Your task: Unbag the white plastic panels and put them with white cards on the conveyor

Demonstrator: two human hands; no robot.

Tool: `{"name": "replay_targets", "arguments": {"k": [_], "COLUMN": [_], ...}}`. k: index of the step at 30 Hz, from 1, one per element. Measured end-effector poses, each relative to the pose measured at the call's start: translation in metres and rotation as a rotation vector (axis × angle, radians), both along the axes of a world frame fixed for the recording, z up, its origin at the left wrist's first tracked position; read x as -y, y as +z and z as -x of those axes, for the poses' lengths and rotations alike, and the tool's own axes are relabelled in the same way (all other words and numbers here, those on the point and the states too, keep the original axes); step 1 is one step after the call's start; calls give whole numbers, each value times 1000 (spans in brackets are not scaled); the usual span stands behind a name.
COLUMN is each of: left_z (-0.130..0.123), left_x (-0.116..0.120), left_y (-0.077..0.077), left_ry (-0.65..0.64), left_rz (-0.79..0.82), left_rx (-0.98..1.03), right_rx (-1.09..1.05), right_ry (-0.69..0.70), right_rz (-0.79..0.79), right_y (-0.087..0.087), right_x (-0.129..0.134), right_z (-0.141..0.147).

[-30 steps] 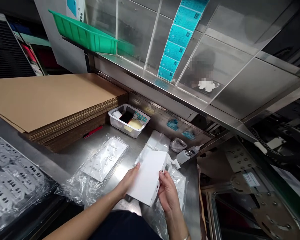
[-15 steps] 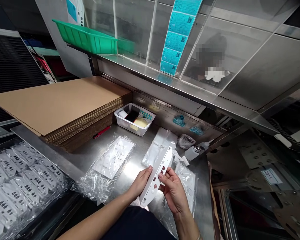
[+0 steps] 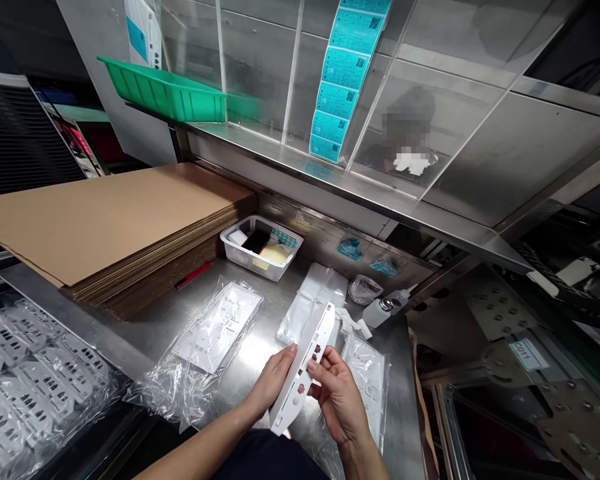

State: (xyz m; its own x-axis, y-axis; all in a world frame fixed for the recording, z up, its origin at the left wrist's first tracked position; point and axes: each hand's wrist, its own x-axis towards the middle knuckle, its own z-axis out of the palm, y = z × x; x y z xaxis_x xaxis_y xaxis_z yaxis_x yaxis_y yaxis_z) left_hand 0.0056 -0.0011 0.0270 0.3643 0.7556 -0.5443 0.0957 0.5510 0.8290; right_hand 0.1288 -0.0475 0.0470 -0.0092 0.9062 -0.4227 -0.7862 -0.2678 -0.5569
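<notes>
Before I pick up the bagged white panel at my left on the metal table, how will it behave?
The panel is probably stiff: its edges look straight. Its clear bag looks loose and wrinkled, so it may flop or slip.

Factory workstation, steel bench point(image 3: 253, 320), cardboard stack point(image 3: 115, 220), bagged parts point(image 3: 25, 387)

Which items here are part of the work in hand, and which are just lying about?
Likely in the work:
- white slotted part, held by the left hand and right hand
- bagged white panel
- flat plastic bags

Seemingly just lying about:
- red item
- white bottle
- cardboard stack
- green bin
</notes>
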Motion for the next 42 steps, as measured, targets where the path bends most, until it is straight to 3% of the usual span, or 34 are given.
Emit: {"name": "replay_targets", "arguments": {"k": [13, 19, 21, 25, 28, 34, 36, 38, 42], "left_z": [4, 15, 15, 7, 2, 0, -2, -7, -14], "left_x": [0, -4, -6, -11, -18, -29, -28, -25, -20], "left_y": [3, 10, 15, 24, 28, 32, 33, 35, 35], "left_ry": [-58, -285, -300, -87, 104, 302, 325, 337, 347], "left_rz": [-62, -68, -20, 39, 39, 5, 12, 31, 50], "left_rx": [-10, 169, 176, 95, 49, 24, 28, 28, 10], "right_rx": [10, 61, 100, 253, 616, 1390, 1592, 1677, 1626], "right_ry": [10, 27, 52, -37, -170, -195, -175, -218, -384], "right_rz": [-20, -23, -22, 23, 27, -417, -475, -495, -526], "right_y": [-4, -3, -2, -4, -6, -10, -15, -23, -36], "right_x": [1, -1, -4, -5, 0, 10, 7, 2, -5], "right_z": [5, 0, -3, -7, -8, 4, 10, 14, 14]}}
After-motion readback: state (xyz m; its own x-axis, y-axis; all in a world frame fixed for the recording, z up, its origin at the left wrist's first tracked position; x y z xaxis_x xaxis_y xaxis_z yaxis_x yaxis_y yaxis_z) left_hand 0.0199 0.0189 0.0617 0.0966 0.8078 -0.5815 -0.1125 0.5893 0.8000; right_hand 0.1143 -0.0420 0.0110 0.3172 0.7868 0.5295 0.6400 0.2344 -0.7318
